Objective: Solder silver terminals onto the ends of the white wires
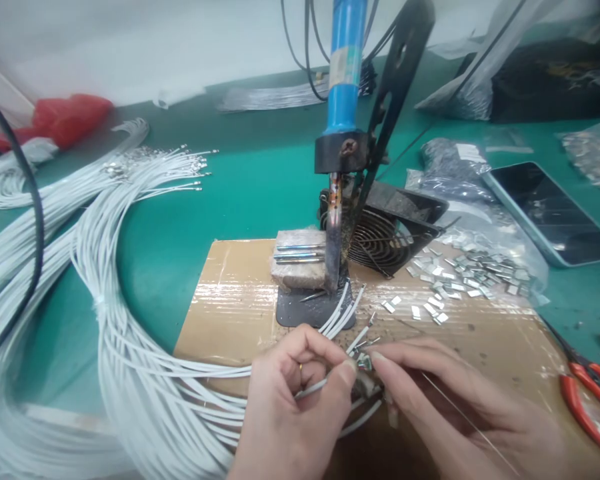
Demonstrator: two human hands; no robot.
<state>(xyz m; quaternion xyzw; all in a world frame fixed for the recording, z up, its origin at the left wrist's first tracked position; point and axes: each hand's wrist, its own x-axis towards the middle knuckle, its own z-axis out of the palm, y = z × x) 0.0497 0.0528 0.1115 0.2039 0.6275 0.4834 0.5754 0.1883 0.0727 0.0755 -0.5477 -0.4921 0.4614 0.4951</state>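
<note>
My left hand (300,400) is closed in a pinch on a white cable (313,388) near its end; several more white cables pass under it and fan out beyond the fingers. Close to those fingertips, my right hand (445,393) is closed with thumb and forefinger on a small shiny metal tab (365,362) at the cable end. A thin silvery wire (467,417), like solder, runs across the right palm. Just beyond the hands a blue-handled soldering iron (343,80) is clamped tip-down. Its tip is over a dark pad (290,313) beside a block (297,275) with metal rods.
Cardboard (220,293) covers part of the green table (240,180). Bundled white cables (115,320) fill the left. Loose metal tabs (473,273), a small fan (380,237), a phone (550,207) and red-handled cutters (580,400) lie right. A black cord (35,220) hangs left.
</note>
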